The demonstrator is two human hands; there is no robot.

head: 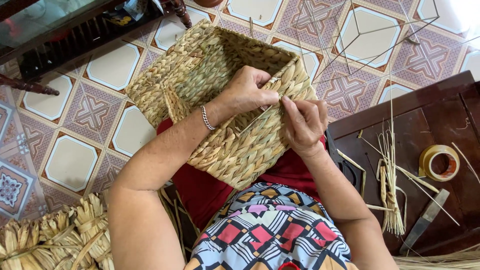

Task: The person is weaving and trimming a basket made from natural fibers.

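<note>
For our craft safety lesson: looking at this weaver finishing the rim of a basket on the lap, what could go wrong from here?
1. The left hand and right hand pinch a stiff strand at the rim of the woven basket; it could slip or snap and prick a finger.
2. The basket rests tilted on the lap, so it may slide off.
3. A flat metal blade and loose straw bundle lie on the dark wooden bench near the right elbow; a careless reach might cut.
</note>
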